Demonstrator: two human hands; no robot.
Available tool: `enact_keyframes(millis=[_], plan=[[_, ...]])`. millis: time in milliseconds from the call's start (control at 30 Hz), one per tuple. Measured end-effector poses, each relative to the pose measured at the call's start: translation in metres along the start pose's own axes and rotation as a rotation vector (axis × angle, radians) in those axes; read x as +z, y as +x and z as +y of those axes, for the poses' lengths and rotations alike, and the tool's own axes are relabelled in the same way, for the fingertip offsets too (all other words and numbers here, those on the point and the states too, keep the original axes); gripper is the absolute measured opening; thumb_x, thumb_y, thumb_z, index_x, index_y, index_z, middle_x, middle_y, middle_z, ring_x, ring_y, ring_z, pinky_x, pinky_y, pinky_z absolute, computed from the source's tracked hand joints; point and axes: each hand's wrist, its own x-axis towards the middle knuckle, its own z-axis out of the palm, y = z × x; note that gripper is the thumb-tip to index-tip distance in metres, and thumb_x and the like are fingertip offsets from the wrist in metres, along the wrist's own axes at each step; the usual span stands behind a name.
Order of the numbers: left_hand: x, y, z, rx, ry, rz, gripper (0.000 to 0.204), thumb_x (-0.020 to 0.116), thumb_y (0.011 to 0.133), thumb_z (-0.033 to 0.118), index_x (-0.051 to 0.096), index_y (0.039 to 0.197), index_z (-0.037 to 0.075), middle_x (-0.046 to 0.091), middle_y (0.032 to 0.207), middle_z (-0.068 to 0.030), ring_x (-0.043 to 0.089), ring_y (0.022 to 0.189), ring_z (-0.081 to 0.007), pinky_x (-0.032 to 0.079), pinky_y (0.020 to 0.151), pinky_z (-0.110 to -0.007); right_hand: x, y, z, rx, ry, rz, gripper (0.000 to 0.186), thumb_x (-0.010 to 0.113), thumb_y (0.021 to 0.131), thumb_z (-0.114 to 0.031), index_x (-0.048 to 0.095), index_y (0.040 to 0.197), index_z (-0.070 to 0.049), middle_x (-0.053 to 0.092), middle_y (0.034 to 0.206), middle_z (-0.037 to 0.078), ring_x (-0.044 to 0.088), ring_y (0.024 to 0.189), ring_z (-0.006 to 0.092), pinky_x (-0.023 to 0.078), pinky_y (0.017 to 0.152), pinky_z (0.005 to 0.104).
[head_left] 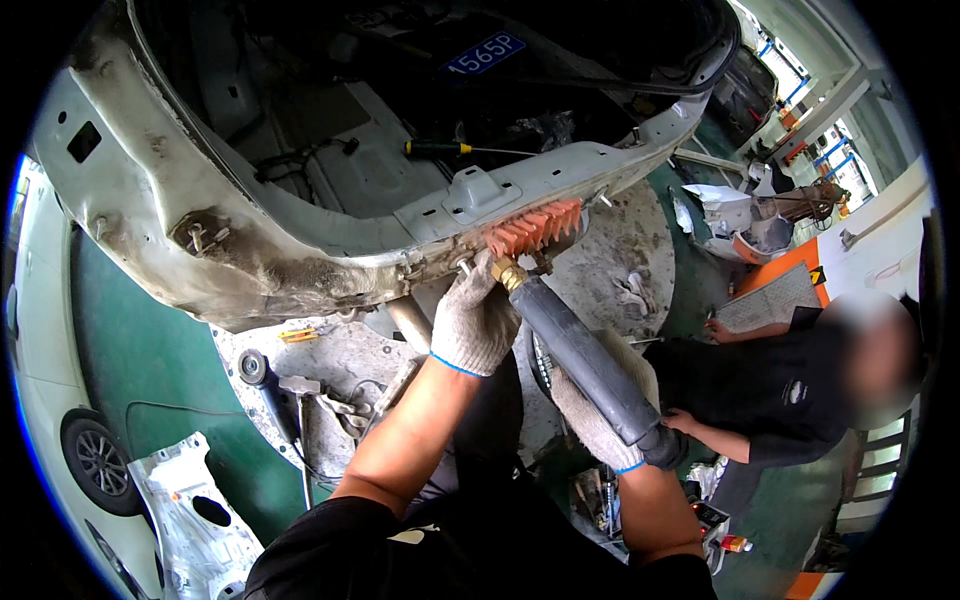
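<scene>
A dark grey cylindrical tool with a brass fitting at its front end slants up towards the car body's lower rear edge. Gripping its body from the left side and below is my gloved right hand. My gloved left hand is closed at the brass fitting, close to the edge; some of its fingers are hidden. A row of orange fin-like pieces lies along the panel edge, just beyond the fitting. How it joins the tool is hard to make out.
A yellow-and-black screwdriver lies inside the car's rear opening. Below are an angle grinder and clamps on a round surface. A co-worker is close on the right. A white panel rests lower left, beside a white car.
</scene>
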Motion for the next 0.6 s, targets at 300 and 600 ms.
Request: enact_keyframes(millis=[300,600], plan=[[-0.007,0.001,-0.004,0.033,-0.026,-0.046,0.049,0.068,0.095,0.013,0.052,0.140,0.001,0.063,0.130,-0.0104,0.063,0.117,-0.0253,0.054,0.104,-0.041,0.006,-0.007,-0.001,-0.518,-1.019,-0.036,0.030,0.047,0.110,-0.030,0.060,0.105,-0.003,0.067,0.092,0.015,0.069,0.074,0.0240,0.063,0.069,0.0359],[-0.007,-0.001,0.007,0.018,0.111,-0.093,0.028,0.067,0.100,0.019,0.059,0.120,0.002,0.061,0.099,-0.0065,0.057,0.088,-0.0200,0.051,0.084,-0.035,-0.004,-0.014,-0.005,-0.197,-0.275,-0.160,0.022,0.061,0.102,-0.020,0.063,0.110,0.000,0.069,0.091,0.012,0.070,0.080,0.0199,0.060,0.077,0.0310]])
